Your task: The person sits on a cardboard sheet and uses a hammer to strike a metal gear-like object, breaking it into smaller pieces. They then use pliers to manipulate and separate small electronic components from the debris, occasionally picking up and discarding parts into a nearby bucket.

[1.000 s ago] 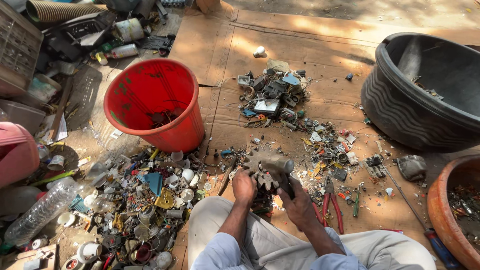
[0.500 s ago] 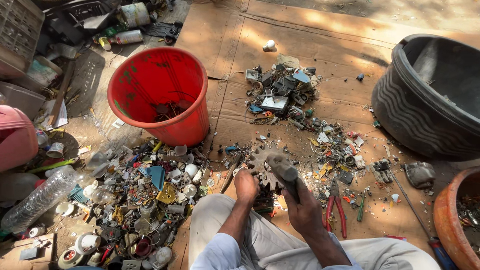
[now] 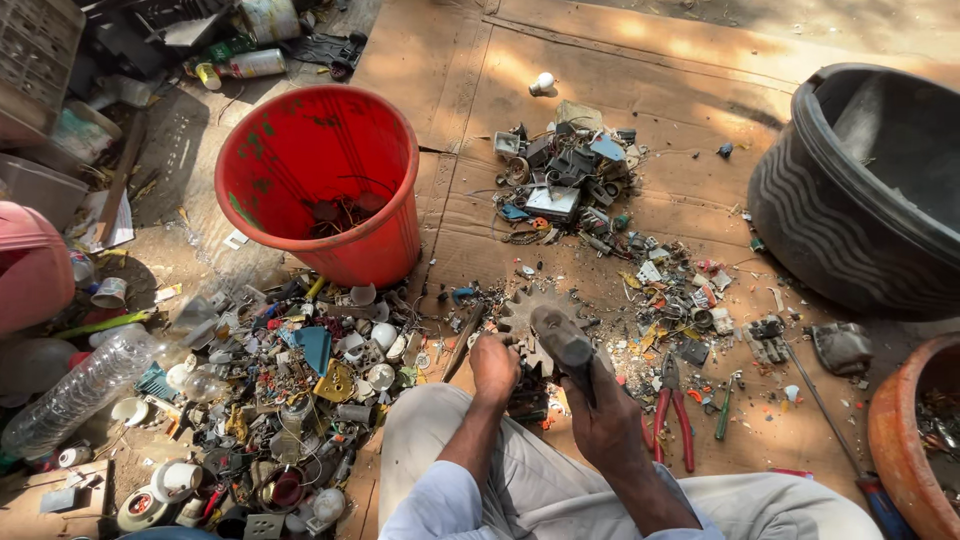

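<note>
At the bottom centre of the frame the person sits on the ground, pale trousers drawn up. The left hand is closed over a small dark part pressed against the floor, just left of the hammer. The right hand is wrapped round the handle of a hammer, whose worn metal head points up and to the left. Under both lies a toothed grey gear wheel, flat on the cardboard mat. The gear looks like rigid cast metal, fairly heavy, with teeth that could bite skin; a grip across the flat faces or at the hub seems safer than on the rim. The hammer is best held well down its handle.

Right of the hands lie red-handled pliers. To the lower left spreads a heap of bulb bases and scrap, with a clear plastic bottle at the left edge. Further up stands a red bucket, a pile of broken electronics at upper centre, and a black tub at the right.
</note>
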